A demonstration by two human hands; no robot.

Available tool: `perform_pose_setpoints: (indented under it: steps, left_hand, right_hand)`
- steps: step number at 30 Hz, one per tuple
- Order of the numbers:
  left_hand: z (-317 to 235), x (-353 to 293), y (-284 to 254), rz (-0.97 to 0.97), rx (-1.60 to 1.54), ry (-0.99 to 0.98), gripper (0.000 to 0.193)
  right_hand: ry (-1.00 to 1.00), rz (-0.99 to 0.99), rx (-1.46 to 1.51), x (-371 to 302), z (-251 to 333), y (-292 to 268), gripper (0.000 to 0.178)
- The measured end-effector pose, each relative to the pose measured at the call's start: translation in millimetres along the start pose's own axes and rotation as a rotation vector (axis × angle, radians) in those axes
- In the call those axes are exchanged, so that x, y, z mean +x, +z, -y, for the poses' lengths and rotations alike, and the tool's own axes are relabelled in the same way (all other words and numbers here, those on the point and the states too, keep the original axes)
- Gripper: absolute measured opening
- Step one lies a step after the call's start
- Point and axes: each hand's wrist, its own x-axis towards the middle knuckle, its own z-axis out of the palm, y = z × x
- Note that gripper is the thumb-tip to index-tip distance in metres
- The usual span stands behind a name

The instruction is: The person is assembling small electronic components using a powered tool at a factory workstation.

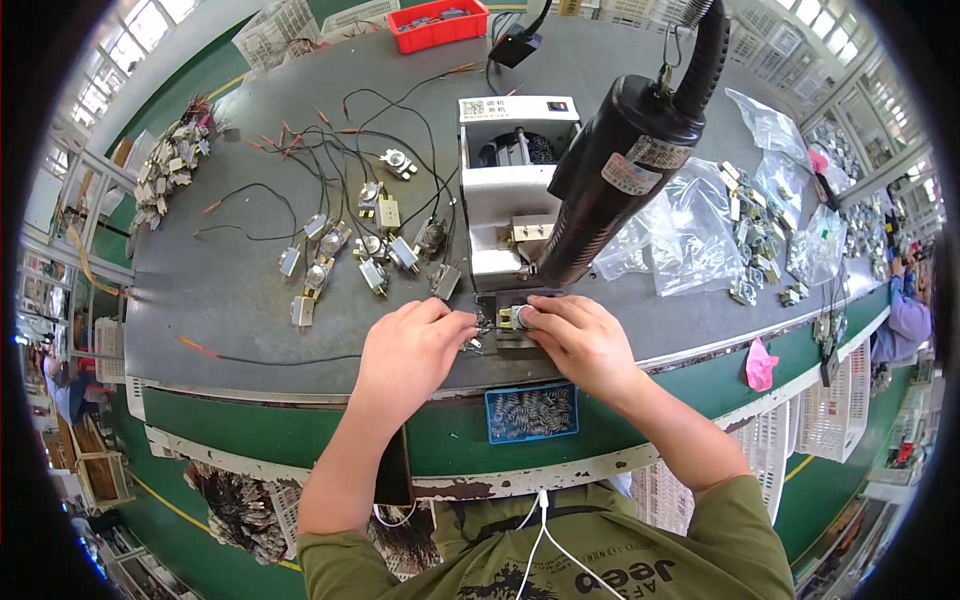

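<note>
At the front of the grey table, my right hand [585,342] pinches a small metal part [514,318] with a brass-coloured end, which rests in a dark metal holder [518,341]. To its left, my left hand [410,345] has its fingertips pressed together beside some small shiny metal bits [477,341]; what lies between those fingertips is too small to name. A black electric screwdriver [622,165] hangs just behind my right hand, its tip low near the holder. Behind my hands stands a grey screw feeder [520,185] with an open top.
Several metal parts with black cables [318,275] lie left of the feeder. A blue tray [532,413] of small metal pieces sits at the front edge. Clear plastic bags [695,235] and loose parts [760,235] lie right. A red bin [438,25] stands at the back.
</note>
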Motion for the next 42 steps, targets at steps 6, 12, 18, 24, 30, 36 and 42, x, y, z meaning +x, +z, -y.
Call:
perform_pose_setpoints:
  steps: [6, 12, 18, 24, 30, 36, 42]
  left_hand:
    - [1.2, 1.6, 11.4, 0.017, -0.042, 0.016, 0.011]
    - [-11.2, 12.1, 20.2, 0.001, -0.110, 0.101, 0.024]
    - [-16.4, 15.7, 45.6, -0.025, -0.216, 0.135, 0.031]
    - [-20.5, 15.4, 44.8, -0.038, -0.199, 0.115, 0.031]
    - [-22.6, 14.1, 54.1, -0.068, -0.281, 0.076, 0.028]
    - [-16.5, 9.6, 56.6, -0.080, -0.254, 0.092, 0.029]
    - [-17.9, 10.0, 59.5, -0.119, -0.256, 0.128, 0.030]
  right_hand:
    - [0.031, 0.048, -0.064, -3.1, 1.8, -6.5, 0.030]
    - [-0.006, 0.040, -0.119, -4.1, 0.1, -7.5, 0.029]
    - [-0.022, -0.176, 0.086, 5.3, 6.8, -53.5, 0.043]
    - [0.015, -0.512, 0.715, 111.0, 27.1, -61.7, 0.078]
    - [0.018, -0.473, 0.899, 109.1, 40.2, -70.6, 0.081]
    - [0.015, -0.283, 0.845, 96.2, 45.9, -93.8, 0.093]
    - [0.100, -0.343, 1.174, 77.8, 54.4, -98.8, 0.093]
